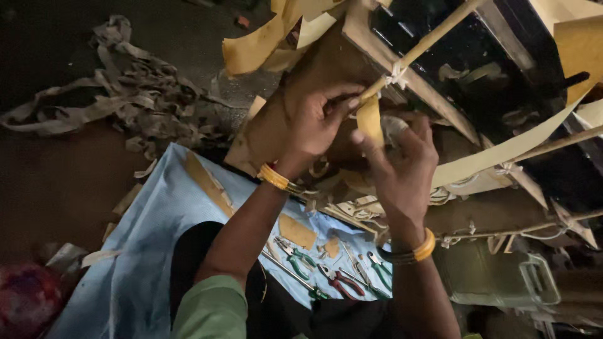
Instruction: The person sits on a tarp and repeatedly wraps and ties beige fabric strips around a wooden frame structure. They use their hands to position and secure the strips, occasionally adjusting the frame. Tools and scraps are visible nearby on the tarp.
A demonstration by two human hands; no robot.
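A pale stick (433, 37) slants up to the right from a white knot (396, 75). Just below it, the yellow strip (369, 120) hangs upright — left hand (314, 122) pinching its top, right hand (402, 160) fingertips closed on its lower end.

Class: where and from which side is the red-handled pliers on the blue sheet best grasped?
Grip the red-handled pliers by both handles, probably from above: it lies flat on the blue sheet, handles spread, with green-handled tools close on each side.
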